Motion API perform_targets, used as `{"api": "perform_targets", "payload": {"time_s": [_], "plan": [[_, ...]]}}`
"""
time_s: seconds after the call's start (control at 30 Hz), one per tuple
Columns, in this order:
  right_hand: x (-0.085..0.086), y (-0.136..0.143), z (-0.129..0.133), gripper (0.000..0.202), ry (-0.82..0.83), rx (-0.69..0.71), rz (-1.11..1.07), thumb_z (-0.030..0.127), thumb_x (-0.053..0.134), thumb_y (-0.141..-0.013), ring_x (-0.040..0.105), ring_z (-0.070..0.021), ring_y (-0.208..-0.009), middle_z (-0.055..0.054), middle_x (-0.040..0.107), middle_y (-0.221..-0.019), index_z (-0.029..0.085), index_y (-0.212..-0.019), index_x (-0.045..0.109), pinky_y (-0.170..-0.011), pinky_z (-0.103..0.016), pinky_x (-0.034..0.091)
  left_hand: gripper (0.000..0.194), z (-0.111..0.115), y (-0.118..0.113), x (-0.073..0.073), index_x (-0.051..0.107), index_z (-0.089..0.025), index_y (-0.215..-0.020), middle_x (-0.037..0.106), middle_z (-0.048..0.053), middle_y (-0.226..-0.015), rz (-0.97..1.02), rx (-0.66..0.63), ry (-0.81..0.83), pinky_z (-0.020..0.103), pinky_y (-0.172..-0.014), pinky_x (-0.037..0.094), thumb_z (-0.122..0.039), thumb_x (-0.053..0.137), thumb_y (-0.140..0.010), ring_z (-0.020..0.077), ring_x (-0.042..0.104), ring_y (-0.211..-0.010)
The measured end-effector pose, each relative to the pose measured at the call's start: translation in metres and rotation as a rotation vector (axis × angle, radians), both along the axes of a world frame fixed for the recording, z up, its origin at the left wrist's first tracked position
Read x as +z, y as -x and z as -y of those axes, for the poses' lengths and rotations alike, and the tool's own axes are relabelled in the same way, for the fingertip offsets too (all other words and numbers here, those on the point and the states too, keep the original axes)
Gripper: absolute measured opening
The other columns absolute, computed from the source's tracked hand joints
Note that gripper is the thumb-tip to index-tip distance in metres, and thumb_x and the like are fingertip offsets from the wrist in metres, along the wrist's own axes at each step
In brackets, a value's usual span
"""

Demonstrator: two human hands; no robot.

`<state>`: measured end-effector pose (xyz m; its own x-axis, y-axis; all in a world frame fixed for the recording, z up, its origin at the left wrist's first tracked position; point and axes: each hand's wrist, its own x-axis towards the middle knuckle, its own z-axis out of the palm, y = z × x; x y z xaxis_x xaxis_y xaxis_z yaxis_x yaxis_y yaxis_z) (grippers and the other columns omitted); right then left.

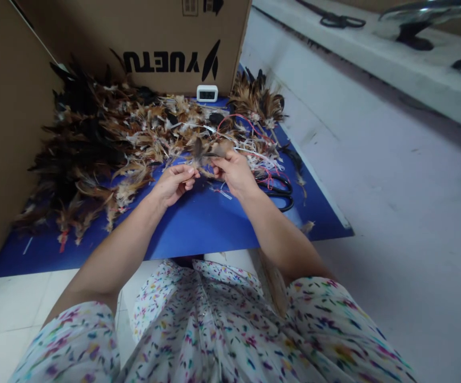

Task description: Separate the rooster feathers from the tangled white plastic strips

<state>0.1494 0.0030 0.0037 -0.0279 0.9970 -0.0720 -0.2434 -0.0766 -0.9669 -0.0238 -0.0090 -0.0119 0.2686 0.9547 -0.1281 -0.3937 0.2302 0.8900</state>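
Over the blue tabletop [198, 226], both hands meet at a small bunch of brown and dark feathers [197, 151]. My left hand [175, 183] pinches the pale quill end between thumb and fingertips. Fingers of my right hand [233, 169] are closed on feathers at the bunch's right side. A wide heap of brown, tan and black feathers [134, 130] lies just beyond and to the left. Beside my right hand are white and red ties [260, 151] in a tangle. Black scissor handles [282, 192] show by my right wrist; the blades are hidden.
A cardboard box [154, 32] stands behind the heap, and brown cardboard [10, 117] rises at the left. A small white digital clock [207, 93] sits at the back. Another feather bundle [258, 98] lies at the back right. A white wall [374, 170] borders the right side.
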Motion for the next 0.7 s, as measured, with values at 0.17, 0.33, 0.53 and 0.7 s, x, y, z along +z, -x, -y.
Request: {"api": "perform_targets", "payload": {"time_s": [0.17,0.33,0.53,0.7], "plan": [[0.0007,-0.0028,-0.0005,0.019,0.028,0.041,0.004,0.014,0.067,-0.086,0.05,-0.0036,-0.047,0.005,0.061,-0.062,0.017,-0.07,0.057,-0.045,-0.017,0.038,0.021,0.0002,0.0036,0.001,0.071,-0.011,-0.067,0.064,0.002,-0.064,-0.057,-0.021,0.0,0.017,-0.041,0.035,-0.022,0.088,-0.062,0.004,0.046,-0.044],[0.002,-0.0019,0.0026,0.02,0.018,0.084,0.044,0.011,0.062,-0.088,0.051,-0.0042,-0.047,0.003,0.064,-0.063,0.016,-0.069,0.06,-0.045,-0.018,0.039,0.022,-0.0025,0.008,0.0005,0.071,-0.014,-0.069,0.054,-0.003,-0.057,-0.097,0.033,-0.048,0.016,-0.04,0.031,-0.023,0.088,-0.06,0.0039,0.044,-0.042],[-0.0021,0.0008,0.002,0.022,0.004,0.111,0.106,0.009,0.064,-0.085,0.049,-0.0048,-0.045,0.004,0.06,-0.054,0.016,-0.065,0.06,-0.045,-0.017,0.04,0.02,-0.0024,0.0067,0.0036,0.065,-0.015,-0.067,0.054,-0.003,-0.058,-0.128,0.133,-0.053,0.016,-0.039,0.028,-0.022,0.084,-0.067,0.0027,0.039,-0.04],[-0.0018,0.0025,0.003,0.016,0.011,0.118,0.104,0.005,0.062,-0.082,0.05,-0.0054,-0.045,0.004,0.061,-0.054,0.016,-0.071,0.063,-0.046,-0.018,0.04,0.021,-0.0018,0.0062,0.0057,0.063,-0.014,-0.067,0.063,0.0,-0.068,-0.132,0.167,-0.031,0.016,-0.037,0.026,-0.02,0.083,-0.067,0.0018,0.038,-0.039]]}}
